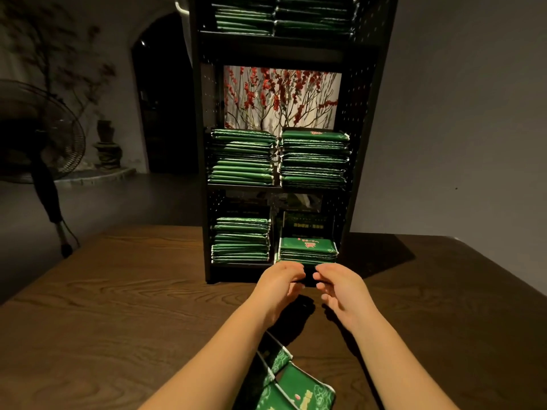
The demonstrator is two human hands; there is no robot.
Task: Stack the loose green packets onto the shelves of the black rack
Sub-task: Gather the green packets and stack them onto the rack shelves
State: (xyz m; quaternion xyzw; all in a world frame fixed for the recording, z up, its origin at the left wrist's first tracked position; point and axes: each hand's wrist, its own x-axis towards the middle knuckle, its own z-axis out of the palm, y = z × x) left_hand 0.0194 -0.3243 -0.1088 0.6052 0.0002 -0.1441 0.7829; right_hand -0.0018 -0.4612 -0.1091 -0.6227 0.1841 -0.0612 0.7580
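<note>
The black rack (pixel 359 161) stands on the wooden table, its shelves filled with piles of green packets. The bottom shelf's right pile (pixel 307 250) is the shortest and has a packet with red print on top. My left hand (pixel 279 281) and my right hand (pixel 340 284) hover side by side just in front of that pile, fingers loosely curled, holding nothing. Loose green packets (pixel 293 386) lie on the table near me, between my forearms, partly cut off by the frame's bottom edge.
The wooden table (pixel 124 306) stretches left and right of the rack. A standing fan (pixel 38 137) is off the table's left side. Behind the rack's middle shelf hangs a picture of red blossoms (pixel 281 96). A dark arched doorway (pixel 165 99) lies beyond.
</note>
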